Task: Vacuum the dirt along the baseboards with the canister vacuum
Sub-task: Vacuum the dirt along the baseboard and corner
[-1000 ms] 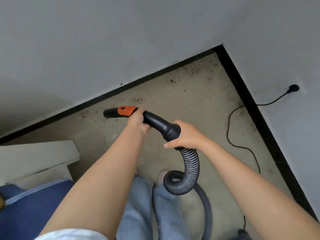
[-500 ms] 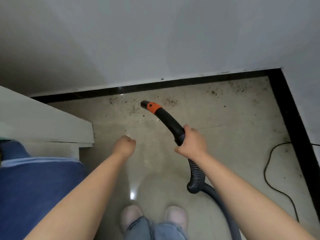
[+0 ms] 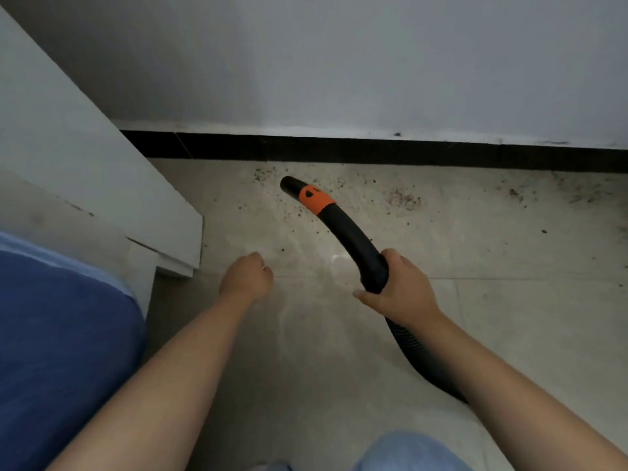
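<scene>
— While the right hand (image 3: 402,288) keeps its grip closed round the black vacuum hose handle (image 3: 353,241), where does the nozzle end sit?

— The open tip, just past the orange collar (image 3: 314,198), points at the floor (image 3: 492,317) near the black baseboard (image 3: 373,151), with specks of dirt (image 3: 402,198) scattered on both sides of it. I cannot tell whether the tip touches the tile.

— And the left hand (image 3: 247,278)?

— It hangs over the floor with fingers curled into a loose fist, holding nothing, well apart from the handle. A second ago it gripped the handle beside the orange collar; half a second ago it had already let go, and it remains free.

— What about the ribbed hose (image 3: 413,348)?

— It runs back from under the right hand toward the lower right, passing behind the right forearm. The loop it made a second ago is gone.

— Has the view changed?

— Yes. The baseboard now runs nearly level across the top, the room corner and the power cord have slipped out of sight to the right, and the handle reaches closer to the wall (image 3: 339,62). At left stand a white furniture edge (image 3: 112,185) and a blue cushion (image 3: 61,334). Light blue jeans (image 3: 404,452) show at the bottom edge.
</scene>
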